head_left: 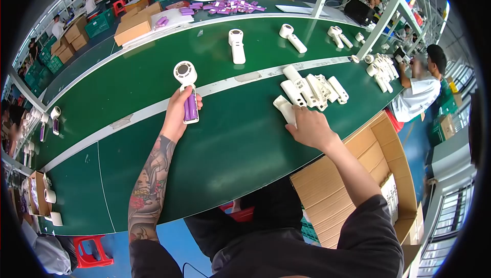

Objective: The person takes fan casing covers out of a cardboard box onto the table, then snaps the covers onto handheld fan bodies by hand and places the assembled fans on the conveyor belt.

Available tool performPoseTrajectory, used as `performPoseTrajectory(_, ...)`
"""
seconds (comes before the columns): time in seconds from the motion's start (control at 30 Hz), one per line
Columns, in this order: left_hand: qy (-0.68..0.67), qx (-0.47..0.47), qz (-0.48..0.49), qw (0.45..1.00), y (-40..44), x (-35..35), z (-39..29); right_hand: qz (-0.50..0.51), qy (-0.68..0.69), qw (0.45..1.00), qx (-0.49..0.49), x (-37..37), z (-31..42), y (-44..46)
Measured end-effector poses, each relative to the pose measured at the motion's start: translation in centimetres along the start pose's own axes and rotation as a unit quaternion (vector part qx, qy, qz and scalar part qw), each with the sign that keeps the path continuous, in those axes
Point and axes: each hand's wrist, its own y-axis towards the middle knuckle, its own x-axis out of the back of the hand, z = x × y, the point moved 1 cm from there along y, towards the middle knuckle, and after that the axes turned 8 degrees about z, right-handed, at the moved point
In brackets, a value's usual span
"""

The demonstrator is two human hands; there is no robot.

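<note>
My left hand is closed round the handle of a white handheld fan, held upright with its round head on top. The handle is uncovered on the near side, and purple battery cells show inside it. My right hand grips a white handle cover at the near left edge of a pile of similar white covers. Its fingers lie over the cover's right end and partly hide it.
More white fans, one of them a fan, stand spaced along the green belt behind a pale rail. Purple batteries are heaped across it. A cardboard box is at my right. A co-worker sits at the far right.
</note>
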Motion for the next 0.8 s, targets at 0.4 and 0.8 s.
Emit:
performPoseTrajectory(0.4,-0.037,-0.017,-0.016,0.999,-0.7,0.1,-0.6,-0.002,0.541,0.827,0.153,8.9,8.9,8.2)
performPoseTrajectory(0.8,0.009,-0.056,-0.058,0.997,-0.4,1.3,-0.3,0.07,0.921,0.319,0.211,-0.9,14.9,14.9)
